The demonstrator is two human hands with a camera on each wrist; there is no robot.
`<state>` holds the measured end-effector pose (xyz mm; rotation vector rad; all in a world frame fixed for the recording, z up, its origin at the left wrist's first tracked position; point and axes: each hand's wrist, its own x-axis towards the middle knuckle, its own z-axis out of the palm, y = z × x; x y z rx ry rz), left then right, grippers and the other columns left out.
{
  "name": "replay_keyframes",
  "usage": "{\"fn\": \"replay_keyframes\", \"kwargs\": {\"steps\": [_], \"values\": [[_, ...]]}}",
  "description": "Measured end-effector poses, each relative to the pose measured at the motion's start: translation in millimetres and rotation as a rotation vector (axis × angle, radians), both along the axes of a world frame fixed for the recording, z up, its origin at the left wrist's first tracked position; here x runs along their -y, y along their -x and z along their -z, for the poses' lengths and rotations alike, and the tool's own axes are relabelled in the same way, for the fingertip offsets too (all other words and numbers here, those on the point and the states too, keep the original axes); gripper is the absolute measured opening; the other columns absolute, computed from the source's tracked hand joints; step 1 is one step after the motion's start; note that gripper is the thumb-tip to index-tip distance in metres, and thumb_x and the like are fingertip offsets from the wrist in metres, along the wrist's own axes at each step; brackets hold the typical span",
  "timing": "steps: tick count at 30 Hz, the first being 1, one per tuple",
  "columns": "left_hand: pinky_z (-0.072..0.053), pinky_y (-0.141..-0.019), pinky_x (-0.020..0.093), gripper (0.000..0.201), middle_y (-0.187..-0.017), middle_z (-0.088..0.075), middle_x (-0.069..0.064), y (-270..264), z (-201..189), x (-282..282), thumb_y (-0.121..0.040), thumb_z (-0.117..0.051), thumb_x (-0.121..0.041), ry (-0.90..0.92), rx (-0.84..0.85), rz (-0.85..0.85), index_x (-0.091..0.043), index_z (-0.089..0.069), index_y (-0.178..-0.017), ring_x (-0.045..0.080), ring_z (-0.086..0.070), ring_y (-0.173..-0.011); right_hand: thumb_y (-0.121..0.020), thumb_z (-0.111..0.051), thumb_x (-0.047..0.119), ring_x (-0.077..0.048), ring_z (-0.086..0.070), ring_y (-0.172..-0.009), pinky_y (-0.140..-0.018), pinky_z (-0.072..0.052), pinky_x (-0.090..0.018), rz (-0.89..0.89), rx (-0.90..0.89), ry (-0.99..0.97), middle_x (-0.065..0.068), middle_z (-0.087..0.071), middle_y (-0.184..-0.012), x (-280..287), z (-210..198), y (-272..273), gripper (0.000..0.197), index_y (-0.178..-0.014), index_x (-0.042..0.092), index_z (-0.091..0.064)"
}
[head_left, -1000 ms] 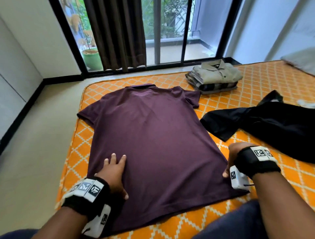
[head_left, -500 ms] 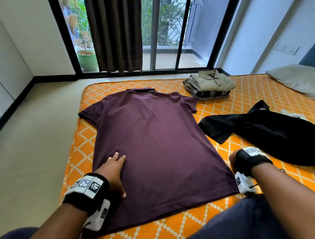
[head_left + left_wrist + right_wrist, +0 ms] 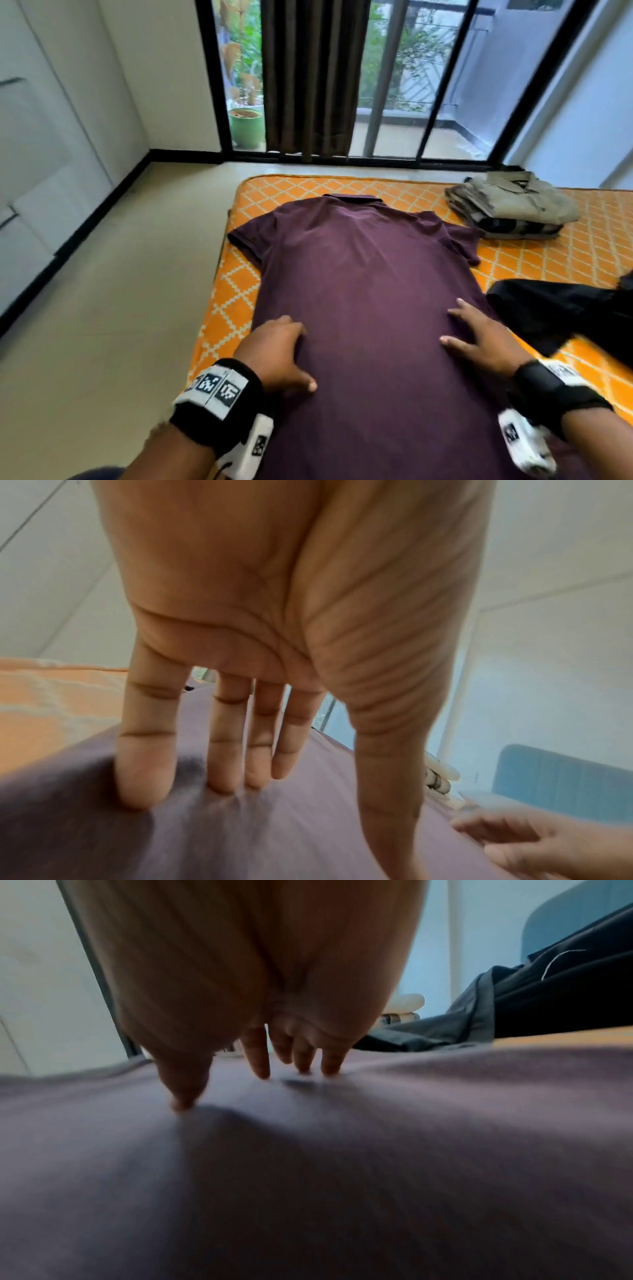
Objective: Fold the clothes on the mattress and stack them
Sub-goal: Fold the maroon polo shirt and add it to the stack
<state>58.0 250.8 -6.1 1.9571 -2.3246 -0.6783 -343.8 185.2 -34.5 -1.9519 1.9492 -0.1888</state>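
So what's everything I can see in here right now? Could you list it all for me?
purple polo shirt: one, dark purple, spread flat on the mattress, collar at the far end
mattress: one, orange with a pale diamond pattern, on the floor
folded pile: one stack, khaki shirt on top of a dark checked one, far right of the mattress
black garment: one, black, unfolded, right of the purple shirt
curtain: one, dark brown, at the window
plant pot: one, green, outside the glass
wrist bands: two, black with white tags, one on each wrist
left hand: fingers straight, pressing on the shirt
right hand: fingers spread, resting on the shirt
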Motion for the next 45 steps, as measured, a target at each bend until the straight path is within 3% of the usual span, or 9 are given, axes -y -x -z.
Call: {"fn": "replay_keyframes", "kwargs": {"steps": [4, 8, 14, 18, 21, 28, 31, 36, 45], "values": [[-0.055, -0.088, 0.034, 0.077, -0.099, -0.071, -0.010, -17.1, 10.7, 33.8, -0.055, -0.082, -0.073, -0.040, -0.130, -0.117, -0.027, -0.066, -0.115, 0.015, -0.068, -0.098, -0.081, -0.041, 0.076, -0.021, -0.017, -0.158, -0.124, -0.020, -0.055, 0.188, -0.131, -0.106, -0.003, -0.013, -0.173, 11.5, 16.7, -0.1, 0.102, -0.163, 0.016, -0.026], [-0.054, -0.086, 0.030, 0.067, -0.097, -0.072, -0.008, -44.4, 20.4, 69.0, -0.065, -0.088, -0.061, 0.046, -0.337, -0.350, -0.026, -0.066, -0.118, 0.014, -0.069, -0.095, -0.064, -0.013, 0.095, -0.037, -0.047, -0.139, -0.107, -0.044, -0.056, 0.220, -0.422, -0.061, -0.012, -0.041, -0.156, 60.8, -5.9, -49.3, 0.118, -0.140, 0.013, -0.050], [-0.061, -0.080, 0.042, 0.088, -0.119, -0.060, 0.011, -92.6, 42.7, 131.4, -0.055, -0.088, -0.060, 0.137, -0.787, -0.748, -0.026, -0.061, -0.132, 0.026, -0.070, -0.090, -0.088, -0.057, 0.075, -0.031, -0.032, -0.152, -0.114, -0.039, -0.053, -0.323, -0.260, 0.101, -0.005, -0.012, -0.173, 139.7, -12.7, -217.0, 0.097, -0.161, 0.020, -0.023], [-0.043, -0.049, 0.023, 0.057, -0.077, -0.061, 0.000, -99.9, 38.4, 165.2, -0.087, -0.082, -0.017, 0.073, -1.170, -0.758, -0.021, -0.062, -0.140, 0.013, -0.060, -0.058, -0.081, -0.057, 0.083, -0.028, -0.009, -0.159, -0.120, -0.022, -0.065, -0.455, -0.212, -0.069, 0.000, 0.000, -0.174, 160.8, -1.3, -288.8, 0.109, -0.164, 0.038, -0.002], [-0.043, -0.047, 0.015, 0.048, -0.100, -0.069, -0.001, -93.3, 35.6, 184.0, -0.093, -0.075, -0.019, 0.037, -1.238, -0.725, -0.018, -0.061, -0.140, 0.014, -0.063, -0.068, -0.079, -0.042, 0.092, -0.029, 0.008, -0.159, -0.118, -0.005, -0.074, -0.405, -0.243, -0.133, 0.000, 0.011, -0.173, 157.9, 15.3, -299.2, 0.106, -0.162, 0.047, 0.006], [-0.036, -0.064, 0.031, 0.033, -0.085, -0.066, -0.002, -111.4, 26.0, 192.4, -0.082, -0.081, -0.042, -0.022, -1.305, -0.762, -0.019, -0.065, -0.100, 0.016, -0.062, -0.078, -0.080, -0.028, 0.095, -0.026, 0.025, -0.156, -0.114, 0.012, -0.076, -0.398, -0.260, -0.174, 0.002, 0.030, -0.168, 150.5, 25.7, -300.2, 0.103, -0.158, 0.047, 0.021], [-0.043, -0.063, 0.028, 0.037, -0.101, -0.063, -0.001, -136.7, 11.6, 199.5, -0.086, -0.078, -0.041, 0.151, -1.294, -0.799, -0.020, -0.065, -0.114, 0.015, -0.058, -0.093, -0.080, -0.026, 0.096, -0.027, 0.028, -0.155, -0.113, 0.014, -0.076, -0.404, -0.256, -0.181, 0.002, 0.032, -0.168, 149.6, 27.1, -299.5, 0.103, -0.157, 0.048, 0.023], [-0.050, -0.108, 0.041, 0.077, -0.130, -0.065, -0.001, -145.2, 24.4, 199.9, -0.067, -0.088, -0.051, 0.211, -0.927, -0.713, -0.016, -0.065, -0.132, 0.011, -0.064, -0.118, -0.077, -0.035, 0.097, -0.030, 0.027, -0.155, -0.114, 0.011, -0.077, -0.382, -0.228, -0.183, -0.001, 0.033, -0.167, 154.0, 18.6, -306.5, 0.118, -0.157, 0.038, 0.029], [-0.044, -0.109, 0.051, 0.069, -0.129, -0.069, 0.003, -135.1, 30.7, 197.6, -0.071, -0.081, -0.064, 0.147, -0.496, -0.707, -0.018, -0.072, -0.122, 0.029, -0.061, -0.124, -0.074, -0.035, 0.099, -0.033, 0.028, -0.154, -0.116, 0.009, -0.076, -0.425, -0.255, -0.156, -0.006, 0.033, -0.167, 163.0, 17.4, -320.7, 0.117, -0.158, 0.043, 0.023]]}}
